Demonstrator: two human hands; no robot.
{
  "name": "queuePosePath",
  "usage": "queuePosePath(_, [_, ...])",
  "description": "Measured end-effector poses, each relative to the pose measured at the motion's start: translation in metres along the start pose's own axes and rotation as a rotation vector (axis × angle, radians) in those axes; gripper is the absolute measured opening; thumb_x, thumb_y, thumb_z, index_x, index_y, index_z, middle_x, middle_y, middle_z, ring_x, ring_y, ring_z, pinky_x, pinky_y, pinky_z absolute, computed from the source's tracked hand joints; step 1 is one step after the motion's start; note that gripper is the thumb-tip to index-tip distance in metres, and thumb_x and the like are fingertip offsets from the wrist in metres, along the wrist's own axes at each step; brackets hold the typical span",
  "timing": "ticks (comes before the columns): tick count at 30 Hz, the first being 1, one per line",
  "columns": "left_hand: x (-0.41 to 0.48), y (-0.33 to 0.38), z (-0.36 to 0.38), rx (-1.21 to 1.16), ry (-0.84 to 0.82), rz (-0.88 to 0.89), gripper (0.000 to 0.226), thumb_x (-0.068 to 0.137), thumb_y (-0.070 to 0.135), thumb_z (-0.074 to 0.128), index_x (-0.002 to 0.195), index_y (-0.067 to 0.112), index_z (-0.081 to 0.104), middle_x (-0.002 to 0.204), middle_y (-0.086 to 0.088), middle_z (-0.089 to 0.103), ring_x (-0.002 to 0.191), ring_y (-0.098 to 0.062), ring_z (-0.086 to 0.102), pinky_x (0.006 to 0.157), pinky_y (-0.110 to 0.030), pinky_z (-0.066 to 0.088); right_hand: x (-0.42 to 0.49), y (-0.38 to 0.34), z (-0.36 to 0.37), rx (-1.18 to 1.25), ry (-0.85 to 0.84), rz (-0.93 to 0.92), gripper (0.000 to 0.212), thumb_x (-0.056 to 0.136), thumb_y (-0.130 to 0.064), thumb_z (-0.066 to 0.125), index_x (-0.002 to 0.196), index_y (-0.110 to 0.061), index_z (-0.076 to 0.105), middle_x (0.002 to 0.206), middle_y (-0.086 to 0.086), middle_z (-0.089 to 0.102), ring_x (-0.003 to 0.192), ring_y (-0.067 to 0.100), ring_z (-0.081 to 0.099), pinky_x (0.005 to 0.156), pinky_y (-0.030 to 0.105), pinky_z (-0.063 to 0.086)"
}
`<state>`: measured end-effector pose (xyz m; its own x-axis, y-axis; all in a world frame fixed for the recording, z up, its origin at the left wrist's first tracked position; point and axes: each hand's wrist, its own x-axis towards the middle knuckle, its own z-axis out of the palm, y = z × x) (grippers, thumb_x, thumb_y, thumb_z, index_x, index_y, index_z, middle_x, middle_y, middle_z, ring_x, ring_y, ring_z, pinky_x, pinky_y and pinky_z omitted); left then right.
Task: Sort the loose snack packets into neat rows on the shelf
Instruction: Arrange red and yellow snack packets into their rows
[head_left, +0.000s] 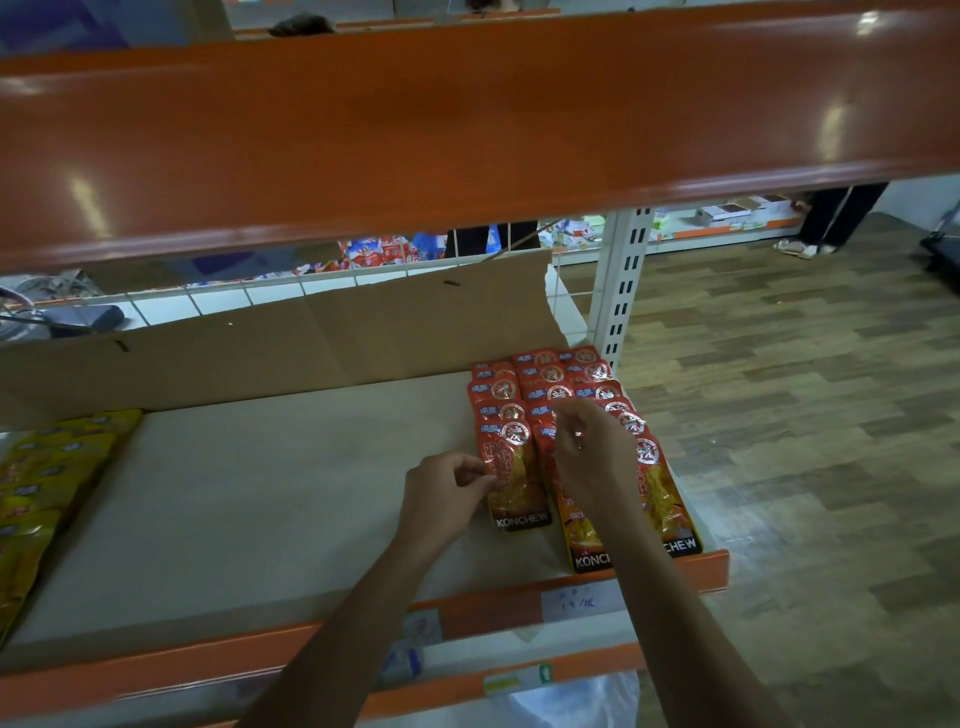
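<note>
The red packets (545, 379) lie in three overlapping rows on the shelf (260, 493), right of centre. My left hand (447, 493) pinches the left edge of the front packet (519, 483) in the left row. My right hand (592, 457) rests curled over the middle row; I cannot tell whether its fingers (569, 415) hold anything. Yellow packets (41, 478) lie at lower left.

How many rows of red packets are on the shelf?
3, side by side at the right end of the shelf: left row, pinched by the left hand; middle row, partly behind the right hand; right row at the edge.
</note>
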<state>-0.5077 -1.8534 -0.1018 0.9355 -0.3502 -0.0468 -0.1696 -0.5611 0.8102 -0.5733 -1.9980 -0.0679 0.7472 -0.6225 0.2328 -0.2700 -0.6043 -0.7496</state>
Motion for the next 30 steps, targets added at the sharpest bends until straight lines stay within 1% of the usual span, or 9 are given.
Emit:
queuePosePath(4, [-0.002,0.004,0.000,0.046,0.015,-0.004,0.018,0.079,0.027,0.076,0.089,0.022,0.062,0.079,0.008,0.064,0.070,0.003,0.057,0.059,-0.006,0.042,-0.001,0.000,-0.002,-0.004,-0.013,-0.005,0.024,0.093,-0.009,0.054,0.115,-0.011,0.065,0.112,0.006,0.068,0.099,0.016,0.061,0.073,0.019,0.036])
queuePosePath(8, [-0.004,0.006,0.000,0.106,0.037,-0.003,0.025,0.078,0.034,0.077,0.094,0.018,0.067,0.082,0.008,0.065,0.076,-0.004,0.060,0.072,-0.019,0.050,-0.004,-0.004,-0.002,-0.005,-0.049,-0.010,0.024,0.093,-0.009,0.053,0.114,-0.010,0.065,0.113,0.005,0.067,0.104,0.018,0.060,0.075,0.018,0.034])
queuePosePath(11, [-0.007,0.004,-0.004,0.130,0.062,0.002,0.023,0.082,0.039,0.072,0.094,0.020,0.068,0.087,0.008,0.068,0.079,-0.005,0.062,0.078,-0.026,0.053,-0.006,-0.011,0.002,0.002,-0.066,-0.046,0.025,0.092,-0.006,0.053,0.113,-0.010,0.066,0.113,0.006,0.067,0.105,0.020,0.060,0.080,0.023,0.039])
queuePosePath(15, [-0.013,-0.002,-0.023,0.181,0.132,0.058,0.016,0.087,0.038,0.064,0.094,0.024,0.069,0.089,0.009,0.071,0.080,-0.005,0.064,0.080,-0.026,0.053,-0.011,-0.028,0.016,-0.018,-0.109,-0.079,0.028,0.092,-0.007,0.053,0.117,-0.012,0.065,0.117,0.007,0.066,0.108,0.023,0.059,0.085,0.028,0.043])
queuePosePath(19, [-0.023,-0.015,-0.058,0.210,0.226,0.112,0.016,0.089,0.033,0.063,0.098,0.021,0.069,0.094,0.007,0.071,0.088,-0.009,0.066,0.083,-0.027,0.051,-0.028,-0.054,0.043,-0.064,-0.175,-0.168,0.025,0.092,-0.009,0.051,0.112,-0.011,0.066,0.112,0.010,0.066,0.102,0.028,0.060,0.079,0.029,0.042])
queuePosePath(22, [-0.038,-0.039,-0.094,0.301,0.317,0.158,0.023,0.090,0.029,0.061,0.109,0.016,0.067,0.106,0.001,0.068,0.098,-0.014,0.064,0.085,-0.025,0.047,-0.052,-0.086,0.071,-0.069,-0.249,-0.223,0.031,0.094,-0.014,0.051,0.124,-0.016,0.061,0.126,0.001,0.062,0.116,0.020,0.055,0.093,0.026,0.041])
queuePosePath(25, [-0.059,-0.069,-0.140,0.387,0.405,0.157,0.029,0.089,0.028,0.061,0.115,0.015,0.065,0.113,-0.003,0.067,0.104,-0.020,0.062,0.087,-0.030,0.048,-0.084,-0.123,0.107,-0.056,-0.299,-0.314,0.033,0.094,-0.013,0.051,0.126,-0.014,0.060,0.127,0.002,0.062,0.119,0.021,0.053,0.097,0.026,0.040])
queuePosePath(27, [-0.075,-0.093,-0.174,0.429,0.456,0.155,0.029,0.086,0.024,0.065,0.113,0.013,0.066,0.109,-0.007,0.068,0.101,-0.026,0.063,0.082,-0.035,0.051,-0.109,-0.150,0.135,-0.061,-0.346,-0.352,0.035,0.094,-0.013,0.050,0.128,-0.015,0.059,0.129,0.002,0.061,0.122,0.021,0.051,0.100,0.026,0.039])
queuePosePath(30, [-0.103,-0.132,-0.229,0.517,0.542,0.161,0.028,0.074,0.018,0.074,0.101,0.011,0.070,0.095,-0.007,0.071,0.084,-0.029,0.067,0.063,-0.032,0.054,-0.151,-0.193,0.177,-0.049,-0.398,-0.406,0.035,0.091,-0.012,0.053,0.126,-0.013,0.060,0.127,0.003,0.062,0.121,0.023,0.052,0.100,0.026,0.039])
